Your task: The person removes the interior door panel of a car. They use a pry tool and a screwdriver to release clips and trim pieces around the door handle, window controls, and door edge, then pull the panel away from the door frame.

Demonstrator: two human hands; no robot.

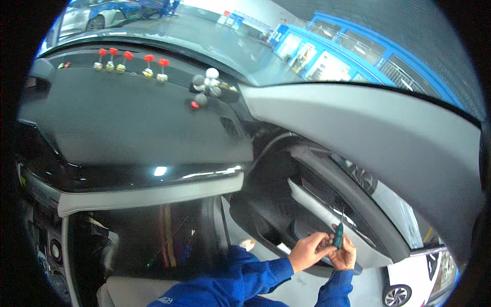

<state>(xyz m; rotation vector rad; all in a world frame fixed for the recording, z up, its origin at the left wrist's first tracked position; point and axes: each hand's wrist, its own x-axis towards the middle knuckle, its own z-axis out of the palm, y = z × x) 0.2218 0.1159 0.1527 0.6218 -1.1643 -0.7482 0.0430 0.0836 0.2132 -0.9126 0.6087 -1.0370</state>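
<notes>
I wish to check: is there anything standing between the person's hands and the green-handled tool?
Nothing visible stands between them. The right hand already holds the green-handled tool, and the left hand is right at its handle.

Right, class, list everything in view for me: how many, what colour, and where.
Green-handled tool: one, green, between the hands
Door: one, black with pale trim, open at right
Dashboard: one, black, left
Red-topped figures: five standing, red and pale, dashboard's far edge
Rounded ornament cluster: one, grey and white, dashboard's right corner
Pillar trim: one, grey, upper right
White cars: at least two, lower right and upper left, outside
Framed structure: one, blue, outside, top right
Sleeves: two, blue, bottom
Left hand: one, bare, at the tool's handle
Right hand: one, bare, around the tool
</notes>
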